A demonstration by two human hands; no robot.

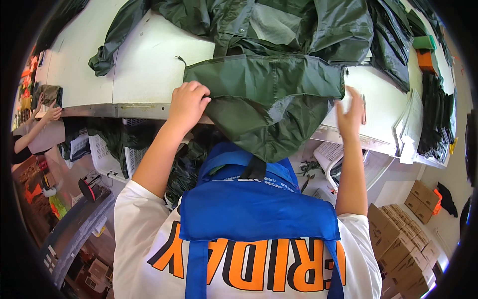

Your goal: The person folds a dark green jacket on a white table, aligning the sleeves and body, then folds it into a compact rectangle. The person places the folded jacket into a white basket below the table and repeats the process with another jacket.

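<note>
A dark green waterproof jacket [269, 82] lies on the white worktable, its lower part hanging over the front edge toward me. Pinched at the left end of its hem band is my left hand [188, 103], the fingers closed on the fabric. At the opposite end my right hand [351, 113] is held up beside the hem with its fingers apart; some fingertips are close to the cloth, and I cannot tell whether they touch it. Cords stick out at both ends of the band. Behind it, the jacket's upper part and a grey mesh lining [275, 24] show.
The white table [139, 55] has a metal front edge. Dark folded garments [391, 45] are piled at the right, near a green and an orange block [425, 59]. White plastic baskets [328, 154] stand below. Cardboard boxes [403, 249] fill the lower right. A co-worker's hands [51, 113] hold cloth at far left.
</note>
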